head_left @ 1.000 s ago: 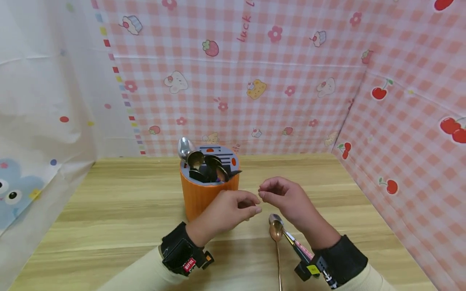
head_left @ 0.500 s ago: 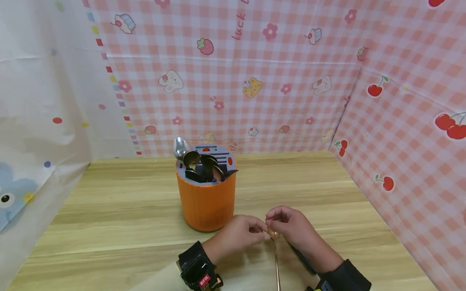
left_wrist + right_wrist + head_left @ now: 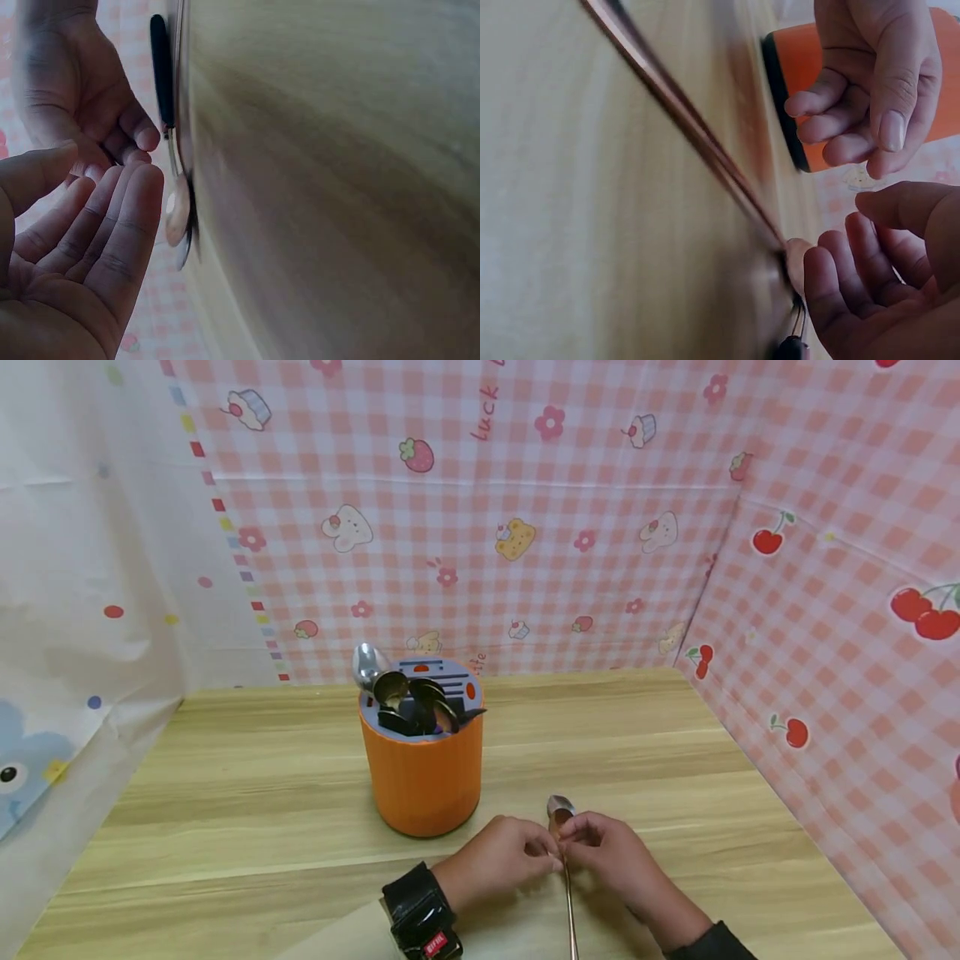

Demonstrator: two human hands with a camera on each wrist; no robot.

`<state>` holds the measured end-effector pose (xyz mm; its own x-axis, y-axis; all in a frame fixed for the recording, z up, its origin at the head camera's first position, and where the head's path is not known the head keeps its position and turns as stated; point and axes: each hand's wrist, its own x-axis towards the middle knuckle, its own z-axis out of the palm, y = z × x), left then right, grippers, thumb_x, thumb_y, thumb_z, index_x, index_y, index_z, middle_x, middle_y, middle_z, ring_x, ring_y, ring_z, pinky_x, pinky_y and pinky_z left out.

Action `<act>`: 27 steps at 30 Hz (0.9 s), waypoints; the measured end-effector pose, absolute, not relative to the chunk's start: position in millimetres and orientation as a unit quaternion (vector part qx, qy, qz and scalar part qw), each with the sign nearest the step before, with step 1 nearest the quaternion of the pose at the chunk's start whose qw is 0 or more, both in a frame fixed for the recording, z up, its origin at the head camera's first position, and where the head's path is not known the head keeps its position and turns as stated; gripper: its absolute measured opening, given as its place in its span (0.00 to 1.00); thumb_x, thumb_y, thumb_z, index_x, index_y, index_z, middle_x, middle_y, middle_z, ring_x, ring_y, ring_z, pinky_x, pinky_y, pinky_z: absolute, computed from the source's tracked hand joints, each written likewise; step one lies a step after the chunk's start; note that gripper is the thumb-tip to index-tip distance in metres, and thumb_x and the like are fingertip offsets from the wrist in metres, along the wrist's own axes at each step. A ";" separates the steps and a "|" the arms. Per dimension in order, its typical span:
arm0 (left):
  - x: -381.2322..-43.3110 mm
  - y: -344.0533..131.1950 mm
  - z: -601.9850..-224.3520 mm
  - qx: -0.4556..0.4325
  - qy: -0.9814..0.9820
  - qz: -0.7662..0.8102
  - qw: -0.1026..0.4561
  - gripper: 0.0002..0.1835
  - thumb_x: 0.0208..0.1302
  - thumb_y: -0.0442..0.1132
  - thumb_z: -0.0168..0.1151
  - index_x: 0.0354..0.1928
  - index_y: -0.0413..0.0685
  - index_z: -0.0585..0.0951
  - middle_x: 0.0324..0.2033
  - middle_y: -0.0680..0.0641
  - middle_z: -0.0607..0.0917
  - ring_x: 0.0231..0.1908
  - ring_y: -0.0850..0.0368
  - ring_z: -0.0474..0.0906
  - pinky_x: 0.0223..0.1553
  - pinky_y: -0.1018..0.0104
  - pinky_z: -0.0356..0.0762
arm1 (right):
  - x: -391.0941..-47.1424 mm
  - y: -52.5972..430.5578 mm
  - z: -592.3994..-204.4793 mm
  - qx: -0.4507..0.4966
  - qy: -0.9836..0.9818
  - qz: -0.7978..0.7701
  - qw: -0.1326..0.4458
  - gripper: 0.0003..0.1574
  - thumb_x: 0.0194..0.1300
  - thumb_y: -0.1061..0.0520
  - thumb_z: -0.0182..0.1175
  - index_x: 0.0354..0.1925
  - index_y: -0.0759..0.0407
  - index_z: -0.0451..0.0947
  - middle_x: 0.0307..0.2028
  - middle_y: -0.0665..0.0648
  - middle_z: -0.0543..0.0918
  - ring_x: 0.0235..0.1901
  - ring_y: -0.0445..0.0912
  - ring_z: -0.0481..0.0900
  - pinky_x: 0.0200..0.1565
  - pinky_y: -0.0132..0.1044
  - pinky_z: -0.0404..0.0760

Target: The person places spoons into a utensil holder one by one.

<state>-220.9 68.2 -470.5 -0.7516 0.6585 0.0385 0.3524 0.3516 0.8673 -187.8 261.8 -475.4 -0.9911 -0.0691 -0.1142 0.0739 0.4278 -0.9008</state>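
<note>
A copper-coloured spoon (image 3: 570,910) lies on the table with its long handle toward me. Just beyond its bowl shows the silver bowl of another spoon (image 3: 558,803). My left hand (image 3: 502,856) hovers at the neck of the copper spoon, fingers loosely bent and holding nothing. My right hand (image 3: 618,860) is close on the other side, its relaxed fingertips beside the copper bowl (image 3: 796,262). In the left wrist view, a black handle (image 3: 162,71) lies alongside the copper spoon; the right hand hides this handle in the head view.
An orange utensil holder (image 3: 423,785) with a grey slotted top stands left of the hands. Several utensils, among them a silver spoon (image 3: 366,664), stick out of it. Pink checked cloth (image 3: 450,485) lines the back and right sides of the wooden table (image 3: 225,777).
Both hands have come down and toward me, from in front of the holder to the spoons. The view has shifted slightly, and the holder now stands fully uncovered by the left hand.
</note>
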 end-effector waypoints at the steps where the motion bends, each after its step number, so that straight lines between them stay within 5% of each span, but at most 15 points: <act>1: -220.5 69.0 -471.1 0.316 0.807 0.471 0.162 0.03 0.58 0.38 0.71 0.30 0.52 0.85 0.21 0.58 0.84 0.18 0.70 0.73 0.21 0.75 0.72 | -187.5 262.2 -477.6 -0.002 0.845 -0.530 0.064 0.10 0.61 0.59 0.68 0.40 0.61 0.80 0.37 0.56 0.85 0.39 0.47 0.80 0.40 0.41 0.79; 17: -214.2 88.2 -485.4 0.404 0.837 0.336 0.150 0.11 0.57 0.44 0.70 0.19 0.55 0.82 0.12 0.64 0.74 0.17 0.73 0.66 0.19 0.79 0.64 | -191.3 250.5 -485.1 -0.015 0.920 -0.390 0.012 0.09 0.50 0.67 0.64 0.31 0.56 0.78 0.25 0.49 0.81 0.27 0.42 0.75 0.30 0.36 0.77; 27: -211.4 95.7 -482.8 0.389 0.852 0.305 0.176 0.25 0.55 0.49 0.72 0.08 0.54 0.71 0.05 0.62 0.63 0.08 0.70 0.56 0.11 0.75 0.50 | -199.1 246.1 -477.3 0.002 0.955 -0.292 0.050 0.16 0.59 0.59 0.65 0.22 0.55 0.68 0.20 0.51 0.72 0.22 0.45 0.70 0.24 0.37 0.69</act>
